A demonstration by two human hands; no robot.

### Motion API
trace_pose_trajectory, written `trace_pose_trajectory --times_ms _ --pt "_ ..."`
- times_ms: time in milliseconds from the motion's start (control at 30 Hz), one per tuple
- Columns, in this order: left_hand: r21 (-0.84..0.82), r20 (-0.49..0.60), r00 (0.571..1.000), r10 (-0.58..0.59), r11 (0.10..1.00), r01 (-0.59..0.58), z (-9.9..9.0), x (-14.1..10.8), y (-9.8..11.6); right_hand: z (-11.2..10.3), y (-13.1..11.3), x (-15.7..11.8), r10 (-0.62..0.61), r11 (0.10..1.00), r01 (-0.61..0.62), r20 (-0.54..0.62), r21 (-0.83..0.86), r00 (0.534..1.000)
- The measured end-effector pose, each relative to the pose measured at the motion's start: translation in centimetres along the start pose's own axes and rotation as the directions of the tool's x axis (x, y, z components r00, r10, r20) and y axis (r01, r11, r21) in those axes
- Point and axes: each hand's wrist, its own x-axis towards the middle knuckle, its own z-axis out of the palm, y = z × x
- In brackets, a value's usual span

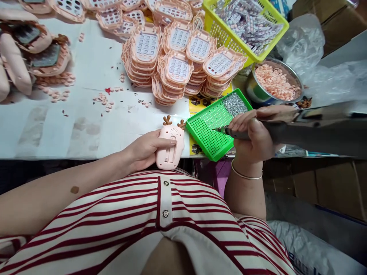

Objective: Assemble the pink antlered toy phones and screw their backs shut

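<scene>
A pale pink plastic casing with brown antlers [170, 152] is held back side up in my left hand [147, 149], thumb across its battery recess. My right hand [254, 131] grips a dark electric screwdriver [275, 131], whose bit points left over a green perforated tray [205, 128]. Small silver screws [235, 104] lie heaped at the tray's far right corner. The bit's tip is apart from the casing and from the screws. The tool's rear end is blurred.
Stacks of pink shells [146, 47] stand behind the tray. A yellow basket [258, 57] and a steel bowl of pink parts [298, 89] are at the back right. Pink casings [50, 59] lie piled far left. Loose pink bits [104, 100] dot the white table [86, 84].
</scene>
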Motion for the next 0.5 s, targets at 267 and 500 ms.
trace_pose_trajectory --times_ms 267,500 --pt "0.036 0.005 1.0 0.005 0.999 -0.005 0.0 -0.1 -0.1 -0.6 2.1 -0.6 -0.02 1.0 0.018 -0.089 -0.023 0.996" --pt "0.026 0.011 1.0 0.005 1.0 -0.006 -0.2 -0.2 -0.2 -0.5 2.7 -0.8 -0.026 0.995 0.019 -0.076 -0.101 0.997"
